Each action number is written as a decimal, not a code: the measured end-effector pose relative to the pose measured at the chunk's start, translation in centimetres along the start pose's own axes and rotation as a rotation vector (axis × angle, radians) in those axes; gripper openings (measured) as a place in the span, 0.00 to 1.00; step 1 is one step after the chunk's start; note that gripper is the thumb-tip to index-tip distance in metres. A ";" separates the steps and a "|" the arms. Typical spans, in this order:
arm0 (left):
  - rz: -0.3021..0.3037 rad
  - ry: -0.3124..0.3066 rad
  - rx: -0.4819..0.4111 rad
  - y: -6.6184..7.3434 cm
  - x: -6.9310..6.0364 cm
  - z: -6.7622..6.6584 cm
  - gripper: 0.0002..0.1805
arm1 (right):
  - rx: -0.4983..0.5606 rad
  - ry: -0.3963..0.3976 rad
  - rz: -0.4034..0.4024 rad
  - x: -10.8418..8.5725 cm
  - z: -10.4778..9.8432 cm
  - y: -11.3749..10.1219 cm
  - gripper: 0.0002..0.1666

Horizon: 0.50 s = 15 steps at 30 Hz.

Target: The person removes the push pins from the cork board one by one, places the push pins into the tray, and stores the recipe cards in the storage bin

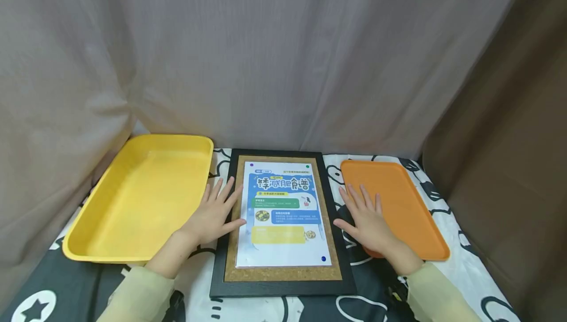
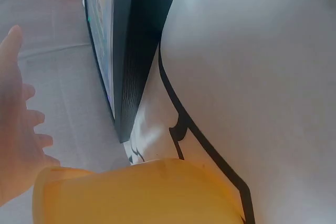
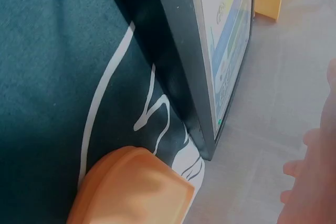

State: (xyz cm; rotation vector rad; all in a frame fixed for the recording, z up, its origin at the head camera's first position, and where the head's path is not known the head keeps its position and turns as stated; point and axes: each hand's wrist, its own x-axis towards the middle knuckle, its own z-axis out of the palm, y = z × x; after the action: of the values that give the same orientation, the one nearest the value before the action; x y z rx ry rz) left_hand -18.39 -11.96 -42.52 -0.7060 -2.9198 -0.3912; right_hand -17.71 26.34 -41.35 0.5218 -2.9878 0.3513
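We see left hand [image 1: 211, 219] over left edge of framed board [image 1: 283, 274], right hand [image 1: 369, 222] off its right edge, fingers splayed wide, touch unclear, printed sheet [image 1: 283, 256] on board, yellow tray [image 1: 146, 204] left, orange tray [image 1: 405, 204] right, patterned cloth [image 1: 248, 310] under, grey curtain [image 1: 248, 61] behind

The left hand [image 1: 213, 217] hides part of the yellow tray [image 1: 137, 199] beside it, the right hand [image 1: 369, 221] part of the orange tray [image 1: 409, 213]. Between the 2 hands, fine print [image 1: 294, 217] on the poster [image 1: 283, 257] is unreadable; behind them, the sleeves [image 1: 141, 296] are cut off.
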 end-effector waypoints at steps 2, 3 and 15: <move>-0.002 -0.005 0.002 0.0 -0.2 0.0 0.46 | 0.001 -0.001 0.001 -0.1 0.1 -0.1 0.49; -0.003 -0.010 0.005 0.1 -0.2 0.1 0.46 | 0.002 -0.003 0.001 -0.1 0.1 -0.1 0.49; -0.038 -0.027 -0.094 1.3 0.2 0.6 0.48 | 0.004 -0.017 -0.006 -0.2 0.1 0.0 0.50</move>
State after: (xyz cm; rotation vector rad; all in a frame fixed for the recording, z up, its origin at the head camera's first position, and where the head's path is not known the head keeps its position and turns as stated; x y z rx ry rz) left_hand -17.98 -10.63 -42.83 -0.6740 -2.9607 -0.5297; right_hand -17.58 26.40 -41.43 0.5363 -3.0016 0.3547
